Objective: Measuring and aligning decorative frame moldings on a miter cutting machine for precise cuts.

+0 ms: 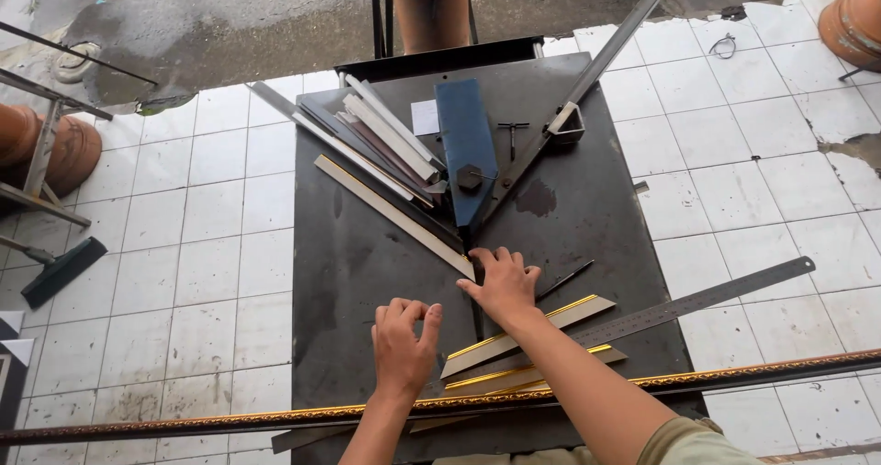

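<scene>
White floor tiles fill the left of the frame, where a squeegee-like tool (57,270) lies at the lower left edge. Centre frame stands a dark metal table (349,272). On its upper middle, a fan of about six moulding strips (390,148) leans against a blue cutter blade guard (466,148), though they overlap too much for a sure count.

Lower centre, the left hand (402,346) rests on the tabletop with fingers curled together, gripping nothing visible. Just right of it, the right hand (503,281) lies flat, fingers slightly apart, pressing near the end of one long pale strip (395,215) where it meets the blade slot. Beside the right wrist lie two cut gold-edged mitre pieces (523,332), with a possible third edge beneath them. One black pencil (564,280) sits just to the right, and one steel ruler (697,302) stretches toward the right edge. One long gilt moulding (220,422) crosses the bottom of the frame.

Judging from this, the right fingertips sit close to the cutting point; a slip could catch them. The ruler overhangs the table and could be knocked off.
</scene>
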